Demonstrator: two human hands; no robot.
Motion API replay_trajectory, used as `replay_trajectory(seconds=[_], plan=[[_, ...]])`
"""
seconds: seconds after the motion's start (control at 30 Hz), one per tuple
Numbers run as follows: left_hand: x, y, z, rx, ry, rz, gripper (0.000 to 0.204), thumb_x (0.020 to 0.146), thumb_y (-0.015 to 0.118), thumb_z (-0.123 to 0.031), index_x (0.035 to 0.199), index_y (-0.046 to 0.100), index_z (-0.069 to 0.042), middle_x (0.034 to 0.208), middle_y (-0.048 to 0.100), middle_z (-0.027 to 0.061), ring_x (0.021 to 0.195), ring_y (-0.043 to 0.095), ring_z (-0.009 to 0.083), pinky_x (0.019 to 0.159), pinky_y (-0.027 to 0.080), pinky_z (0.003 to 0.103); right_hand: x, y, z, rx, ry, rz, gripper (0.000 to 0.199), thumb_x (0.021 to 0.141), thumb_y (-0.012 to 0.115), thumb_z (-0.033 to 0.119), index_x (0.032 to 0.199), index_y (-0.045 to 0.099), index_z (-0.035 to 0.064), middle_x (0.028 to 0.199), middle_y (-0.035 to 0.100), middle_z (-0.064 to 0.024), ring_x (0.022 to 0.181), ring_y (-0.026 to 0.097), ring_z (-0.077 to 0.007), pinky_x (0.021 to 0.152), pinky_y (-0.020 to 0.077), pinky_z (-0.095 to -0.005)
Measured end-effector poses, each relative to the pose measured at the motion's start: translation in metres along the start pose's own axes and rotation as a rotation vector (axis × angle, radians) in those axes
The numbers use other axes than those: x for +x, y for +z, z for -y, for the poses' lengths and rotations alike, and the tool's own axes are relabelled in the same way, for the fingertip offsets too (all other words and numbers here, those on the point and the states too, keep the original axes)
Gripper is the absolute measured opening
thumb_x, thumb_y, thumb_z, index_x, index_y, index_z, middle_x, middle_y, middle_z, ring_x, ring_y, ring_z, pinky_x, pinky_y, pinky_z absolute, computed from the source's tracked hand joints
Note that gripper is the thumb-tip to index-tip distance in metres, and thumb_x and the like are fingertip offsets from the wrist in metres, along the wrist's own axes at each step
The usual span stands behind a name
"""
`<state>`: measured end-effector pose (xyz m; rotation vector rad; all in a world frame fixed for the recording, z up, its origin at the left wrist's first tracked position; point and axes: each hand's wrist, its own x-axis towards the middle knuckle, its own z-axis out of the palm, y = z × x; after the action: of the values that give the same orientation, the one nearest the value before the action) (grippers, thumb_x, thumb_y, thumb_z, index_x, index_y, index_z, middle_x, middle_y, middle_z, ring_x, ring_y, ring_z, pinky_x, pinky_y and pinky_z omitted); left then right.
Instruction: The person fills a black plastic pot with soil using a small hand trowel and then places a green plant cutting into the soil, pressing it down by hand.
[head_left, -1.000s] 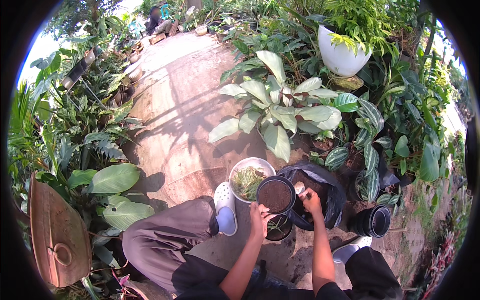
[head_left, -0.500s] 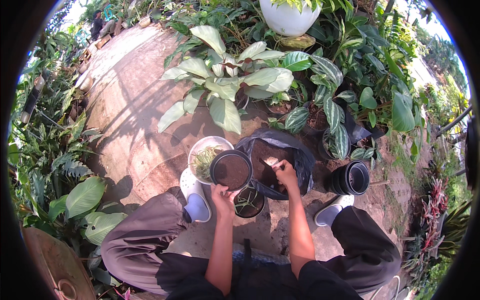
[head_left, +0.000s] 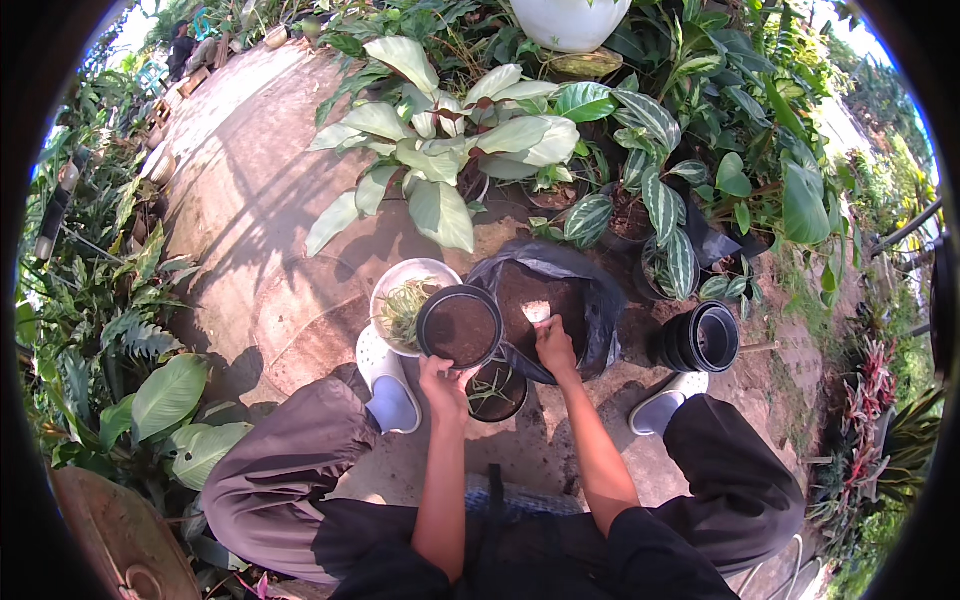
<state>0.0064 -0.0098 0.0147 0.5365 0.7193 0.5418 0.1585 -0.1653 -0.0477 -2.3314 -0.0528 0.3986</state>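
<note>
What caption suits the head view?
Left hand holds round black pot of brown soil; right hand grips small pale object at black plastic bag.

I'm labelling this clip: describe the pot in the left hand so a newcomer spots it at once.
On the path, find the large open black bag. Just left of it, the left hand holds a round black pot, partly hiding a white bowl. Unlike the pot of stalks below or the stacked pots at right, it shows only brown soil.

Forearms (head_left: 445,495) reach forward, left hand (head_left: 447,384) gripping, right hand (head_left: 556,347) curled.
</note>
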Motion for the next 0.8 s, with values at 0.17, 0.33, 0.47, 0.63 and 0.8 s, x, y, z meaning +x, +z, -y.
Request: replay_trajectory(seconds=[0.17,0.33,0.47,0.63,0.8], plan=[[-0.012,0.011,-0.011,-0.006,-0.017,0.016,0.031,0.075,0.055,-0.013,0.106,0.051,-0.007,0.115,0.056,0.0123,0.102,0.059,0.0331,0.089,0.057,0.054,0.009,-0.026,-0.009,0.144,0.025,0.174,0.029,0.102,0.053,0.036,0.112,0.05,0.0089,0.078,0.066,-0.0145,0.061,0.065,-0.0249,0.058,0.0497,-0.0398],[-0.011,0.012,-0.012,0.009,0.009,0.016,0.028,0.077,0.054,-0.014,0.103,0.052,-0.005,0.12,0.055,0.0147,0.107,0.058,0.0374,0.091,0.056,0.057,0.006,-0.073,-0.004,0.111,0.118,0.275,0.026,0.097,0.062,0.032,0.103,0.056,0.008,0.073,0.063,-0.0095,0.049,0.057,-0.0175,0.046,0.0439,-0.035],[-0.007,0.01,-0.005,-0.012,-0.015,-0.003,0.025,0.078,0.053,-0.014,0.101,0.053,-0.003,0.114,0.059,0.0154,0.102,0.061,0.0372,0.091,0.056,0.057,-0.002,-0.073,0.0,-0.15,0.037,0.26,0.029,0.092,0.068,0.033,0.101,0.057,0.0071,0.083,0.069,-0.0161,0.062,0.067,-0.0262,0.057,0.0503,-0.0409],[-0.009,0.012,-0.005,-0.021,-0.024,0.043,0.024,0.078,0.053,-0.013,0.1,0.053,-0.003,0.111,0.061,0.0147,0.097,0.063,0.0336,0.092,0.056,0.057,-0.017,-0.021,0.018,-0.119,-0.017,0.083,0.037,0.091,0.068,0.038,0.107,0.051,0.0095,0.098,0.07,-0.0233,0.106,0.064,-0.0443,0.088,0.0483,-0.0528],[-0.01,0.018,-0.003,-0.013,-0.03,0.034,0.027,0.077,0.053,-0.012,0.103,0.052,-0.003,0.111,0.062,0.0142,0.097,0.065,0.0322,0.093,0.055,0.057,0.018,-0.01,0.033,-0.111,-0.093,0.077,0.035,0.093,0.065,0.039,0.108,0.049,0.0114,0.103,0.07,-0.0222,0.107,0.064,-0.0449,0.088,0.0488,-0.0532]])
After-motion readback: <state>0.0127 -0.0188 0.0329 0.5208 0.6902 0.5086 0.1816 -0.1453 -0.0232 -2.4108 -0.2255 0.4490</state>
